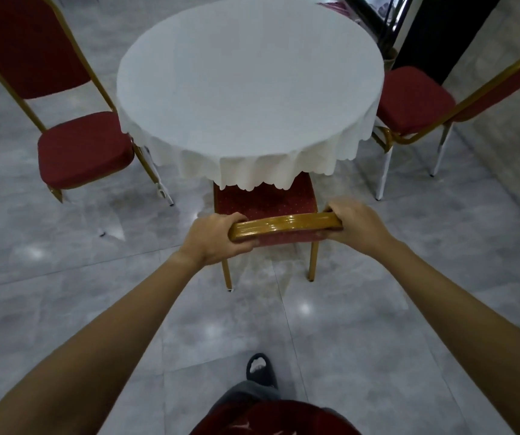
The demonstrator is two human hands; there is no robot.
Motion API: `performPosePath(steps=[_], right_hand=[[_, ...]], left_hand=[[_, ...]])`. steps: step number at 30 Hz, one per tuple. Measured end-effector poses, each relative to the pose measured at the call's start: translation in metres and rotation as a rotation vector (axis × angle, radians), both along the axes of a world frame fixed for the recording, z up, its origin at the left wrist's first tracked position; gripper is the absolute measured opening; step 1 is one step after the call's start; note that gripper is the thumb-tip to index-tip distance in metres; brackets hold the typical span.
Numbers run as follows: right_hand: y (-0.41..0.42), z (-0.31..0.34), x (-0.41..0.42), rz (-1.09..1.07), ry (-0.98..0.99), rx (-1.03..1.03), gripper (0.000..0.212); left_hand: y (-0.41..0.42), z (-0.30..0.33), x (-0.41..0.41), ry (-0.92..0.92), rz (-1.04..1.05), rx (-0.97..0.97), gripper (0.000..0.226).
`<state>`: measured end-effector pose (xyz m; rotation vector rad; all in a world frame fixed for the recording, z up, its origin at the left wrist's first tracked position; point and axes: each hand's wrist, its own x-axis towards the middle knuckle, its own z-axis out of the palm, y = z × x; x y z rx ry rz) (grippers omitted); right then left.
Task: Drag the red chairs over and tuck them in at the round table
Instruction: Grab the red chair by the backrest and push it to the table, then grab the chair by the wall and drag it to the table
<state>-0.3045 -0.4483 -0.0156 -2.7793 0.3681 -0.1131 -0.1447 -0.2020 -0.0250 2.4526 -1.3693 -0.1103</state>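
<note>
A round table [249,89] under a white cloth stands ahead of me. Directly below its near edge is a red chair [265,202] with a gold frame, its seat partly under the hanging cloth. My left hand [218,238] grips the left end of its gold top rail, and my right hand [357,226] grips the right end. A second red chair [83,149] stands at the table's left, its seat touching the cloth edge. A third red chair [412,98] sits at the right, seat towards the table.
Grey glossy floor tiles [378,309] lie all around. My foot in a dark slipper [260,370] is behind the chair. White table legs [382,174] show at the right. A dark pillar [434,32] stands at the back right.
</note>
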Motion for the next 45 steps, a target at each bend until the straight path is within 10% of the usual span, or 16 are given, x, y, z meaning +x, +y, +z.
performPosePath(steps=[17, 34, 45], right_hand=[[-0.090, 0.003, -0.170, -0.728, -0.122, 0.309, 0.052], [-0.375, -0.001, -0.346, -0.933, -0.030, 0.303, 0.065], [-0.563, -0.011, -0.303, -0.879, 0.015, 0.294, 0.065]], left_hand=[[-0.250, 0.033, -0.140, 0.206, -0.397, 0.027, 0.051], [-0.553, -0.010, -0.298, 0.460, -0.386, 0.076, 0.066], [-0.740, -0.022, -0.249, 0.497, -0.290, -0.102, 0.069]])
